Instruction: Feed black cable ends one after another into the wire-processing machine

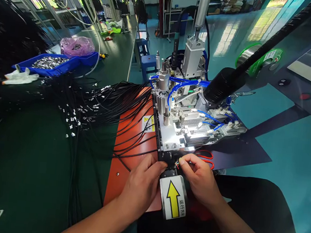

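Observation:
My left hand (144,181) is closed at the near edge of the machine (187,123), thumb and forefinger pinched on a black cable beside the black track. Just right of it, my right hand (199,176) pinches the thin coloured wires (177,164) at the cable's end. Below the fingertips sits a white plate with a yellow arrow (173,198). Several black cables (134,140) run across the orange-red panel (119,186) to the machine's left side. Red-handled scissors (209,155) lie behind my right hand, partly hidden by it.
On the green table (32,156) are bundled cables with metal connectors (75,120), a blue tray (48,65) of small metal parts, a pink bag (77,46) and a white glove (20,76). A black hose (226,84) and solder spool (258,60) stand at right.

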A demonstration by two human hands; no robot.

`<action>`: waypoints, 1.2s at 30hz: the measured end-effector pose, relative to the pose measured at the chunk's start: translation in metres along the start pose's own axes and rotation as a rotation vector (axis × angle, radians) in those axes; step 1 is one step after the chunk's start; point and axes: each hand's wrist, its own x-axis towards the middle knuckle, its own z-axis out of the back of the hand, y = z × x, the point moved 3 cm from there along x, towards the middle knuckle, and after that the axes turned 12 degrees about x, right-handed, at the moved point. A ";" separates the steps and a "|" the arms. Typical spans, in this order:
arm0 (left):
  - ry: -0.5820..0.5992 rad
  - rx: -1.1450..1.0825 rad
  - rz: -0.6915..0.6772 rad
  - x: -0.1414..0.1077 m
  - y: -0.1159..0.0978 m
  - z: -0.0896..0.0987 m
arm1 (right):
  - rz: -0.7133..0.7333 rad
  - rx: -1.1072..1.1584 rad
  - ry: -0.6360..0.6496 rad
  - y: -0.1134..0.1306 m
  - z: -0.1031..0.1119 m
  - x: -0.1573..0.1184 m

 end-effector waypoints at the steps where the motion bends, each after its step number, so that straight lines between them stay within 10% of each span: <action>1: 0.005 0.003 0.003 0.000 0.000 0.000 | 0.002 0.000 0.001 0.000 0.000 0.000; 36: 0.022 0.250 -0.035 0.000 -0.004 -0.004 | 0.052 -0.142 -0.083 0.004 -0.003 -0.001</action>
